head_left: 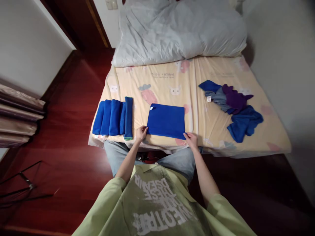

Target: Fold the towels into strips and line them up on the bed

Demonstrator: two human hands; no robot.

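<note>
A blue towel point(166, 120) lies spread flat on the bed in front of me, with a small white tag near its far left corner. My left hand point(142, 133) pinches its near left corner. At the near right corner, my right hand point(191, 141) is closed on the edge between thumb and fingers. To the left sits a row of several rolled blue towels point(114, 118); the rightmost roll point(128, 118) is darker with a green edge. On the right lies a loose heap with a purple cloth point(235, 99), a grey-blue cloth point(218, 98) and a crumpled blue cloth point(244, 124).
The bed point(169, 85) has a cream sheet with carrot and cat prints. A bulky grey-white quilt point(182, 32) is piled along its far side. Walls stand left and right. A curtain point(19, 114) and black stand legs point(27, 183) are at the left.
</note>
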